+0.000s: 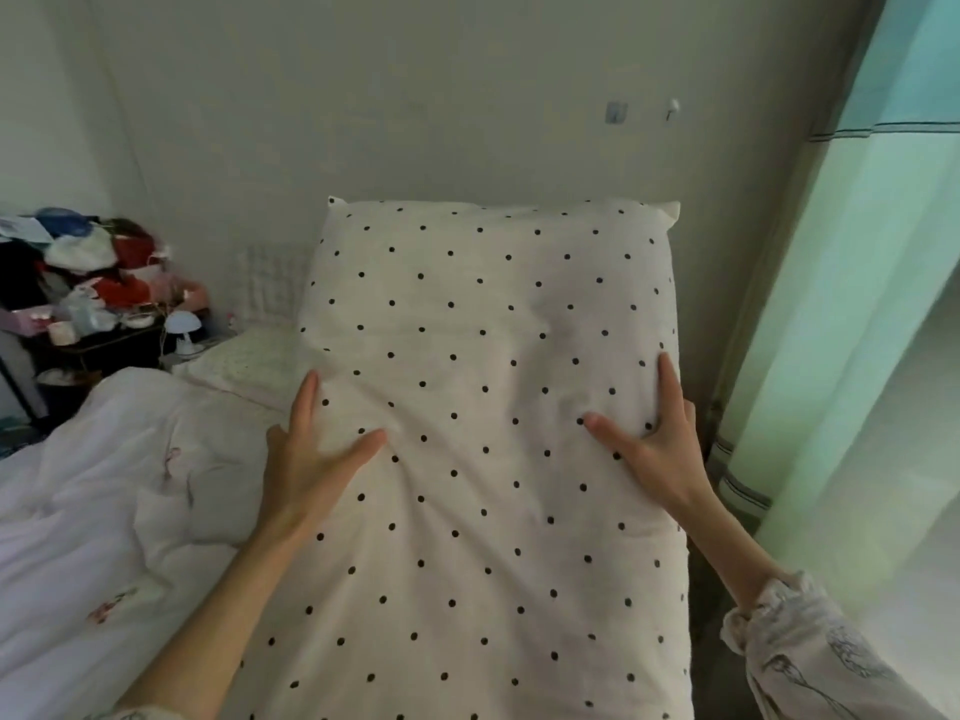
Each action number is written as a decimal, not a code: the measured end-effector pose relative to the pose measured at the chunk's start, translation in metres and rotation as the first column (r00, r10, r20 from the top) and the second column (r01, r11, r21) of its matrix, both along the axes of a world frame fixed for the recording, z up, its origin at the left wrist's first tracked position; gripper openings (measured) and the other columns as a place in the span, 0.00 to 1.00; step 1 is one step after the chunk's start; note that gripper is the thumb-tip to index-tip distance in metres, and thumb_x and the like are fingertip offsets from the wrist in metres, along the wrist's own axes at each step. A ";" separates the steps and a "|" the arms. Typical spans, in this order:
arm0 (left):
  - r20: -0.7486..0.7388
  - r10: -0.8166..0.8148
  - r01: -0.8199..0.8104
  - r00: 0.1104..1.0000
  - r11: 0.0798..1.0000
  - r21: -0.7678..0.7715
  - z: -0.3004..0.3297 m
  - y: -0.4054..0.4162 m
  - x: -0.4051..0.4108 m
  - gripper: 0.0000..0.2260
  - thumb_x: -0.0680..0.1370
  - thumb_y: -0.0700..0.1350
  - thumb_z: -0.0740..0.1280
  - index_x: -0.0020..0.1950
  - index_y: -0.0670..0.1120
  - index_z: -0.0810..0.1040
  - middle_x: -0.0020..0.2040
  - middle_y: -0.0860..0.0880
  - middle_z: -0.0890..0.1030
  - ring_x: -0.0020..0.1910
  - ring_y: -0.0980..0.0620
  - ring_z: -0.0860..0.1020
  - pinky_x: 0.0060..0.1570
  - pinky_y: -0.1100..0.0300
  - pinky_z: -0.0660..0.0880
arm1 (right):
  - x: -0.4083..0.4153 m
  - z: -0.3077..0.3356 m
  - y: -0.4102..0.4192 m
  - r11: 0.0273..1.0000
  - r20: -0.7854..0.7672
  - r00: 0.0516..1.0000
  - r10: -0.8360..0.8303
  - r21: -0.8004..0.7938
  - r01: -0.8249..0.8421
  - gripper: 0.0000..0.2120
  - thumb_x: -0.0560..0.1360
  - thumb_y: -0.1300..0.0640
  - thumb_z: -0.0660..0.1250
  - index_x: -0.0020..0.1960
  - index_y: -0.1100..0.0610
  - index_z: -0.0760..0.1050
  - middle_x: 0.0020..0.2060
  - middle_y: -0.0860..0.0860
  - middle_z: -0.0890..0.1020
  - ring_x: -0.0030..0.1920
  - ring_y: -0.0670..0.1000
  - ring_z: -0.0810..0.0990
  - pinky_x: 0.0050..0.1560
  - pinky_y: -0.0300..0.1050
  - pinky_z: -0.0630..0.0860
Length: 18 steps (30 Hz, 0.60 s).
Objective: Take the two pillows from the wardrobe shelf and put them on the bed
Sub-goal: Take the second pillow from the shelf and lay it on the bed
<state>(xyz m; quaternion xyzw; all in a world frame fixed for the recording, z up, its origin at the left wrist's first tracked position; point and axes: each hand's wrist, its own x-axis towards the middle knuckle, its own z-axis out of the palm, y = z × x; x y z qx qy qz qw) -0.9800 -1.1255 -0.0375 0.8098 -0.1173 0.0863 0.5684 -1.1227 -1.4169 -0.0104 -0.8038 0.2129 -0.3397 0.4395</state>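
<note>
Against the pale wall (415, 96), the spotted pillow (488, 381) lies on the bed (104, 511). Both hands, left (306, 459) and right (654, 449), press flat on the pillow, fingers spread.

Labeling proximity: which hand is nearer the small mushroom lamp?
Left. The left hand is on the pillow's left edge, lamp side; the right hand presses its far edge.

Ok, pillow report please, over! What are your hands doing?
Left hand and right hand open, pressing flat on the dotted pillow. Pillow lies at the head of the bed by the wall. White duvet alongside, nothing blocking.
</note>
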 end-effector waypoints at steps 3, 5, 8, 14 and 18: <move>-0.018 -0.028 0.028 0.999 0.999 -0.017 -0.005 -0.037 0.061 0.43 0.64 0.61 0.74 0.70 0.69 0.51 0.66 0.46 0.66 0.61 0.47 0.70 0.59 0.54 0.66 | 0.060 0.000 -0.038 1.000 -0.004 1.000 0.006 0.000 -0.006 0.54 0.54 0.30 0.69 0.72 0.36 0.44 0.59 0.43 0.59 0.58 0.46 0.62 0.55 0.48 0.64; -0.047 -0.026 0.025 0.999 0.999 -0.022 -0.007 -0.060 0.099 0.43 0.64 0.61 0.75 0.71 0.68 0.51 0.69 0.45 0.65 0.65 0.46 0.68 0.60 0.54 0.65 | 0.096 -0.003 -0.061 1.000 -0.021 1.000 0.008 0.008 -0.008 0.54 0.55 0.31 0.71 0.72 0.35 0.44 0.58 0.42 0.59 0.57 0.47 0.63 0.55 0.48 0.65; -0.061 -0.026 0.025 0.998 0.999 -0.029 -0.009 -0.095 0.148 0.43 0.63 0.60 0.75 0.70 0.69 0.51 0.69 0.46 0.64 0.66 0.45 0.67 0.58 0.55 0.64 | 0.144 -0.009 -0.096 1.000 -0.033 0.999 -0.009 0.012 0.009 0.52 0.58 0.33 0.73 0.72 0.35 0.43 0.58 0.43 0.60 0.57 0.47 0.64 0.54 0.48 0.66; -0.099 0.000 -0.001 0.995 1.000 -0.009 -0.018 -0.164 0.224 0.43 0.63 0.60 0.75 0.70 0.69 0.52 0.69 0.45 0.64 0.65 0.44 0.68 0.59 0.54 0.65 | 0.229 -0.019 -0.168 1.000 -0.062 0.998 -0.013 0.012 0.014 0.52 0.58 0.32 0.71 0.72 0.35 0.43 0.60 0.43 0.60 0.57 0.47 0.63 0.53 0.49 0.66; -0.151 0.027 -0.031 0.988 0.999 -0.021 -0.028 -0.210 0.268 0.45 0.63 0.60 0.75 0.72 0.67 0.52 0.70 0.44 0.65 0.65 0.43 0.69 0.62 0.52 0.65 | 0.287 -0.022 -0.220 0.999 -0.095 0.995 0.040 0.010 -0.039 0.50 0.60 0.35 0.73 0.72 0.36 0.45 0.64 0.47 0.62 0.56 0.47 0.64 0.53 0.49 0.66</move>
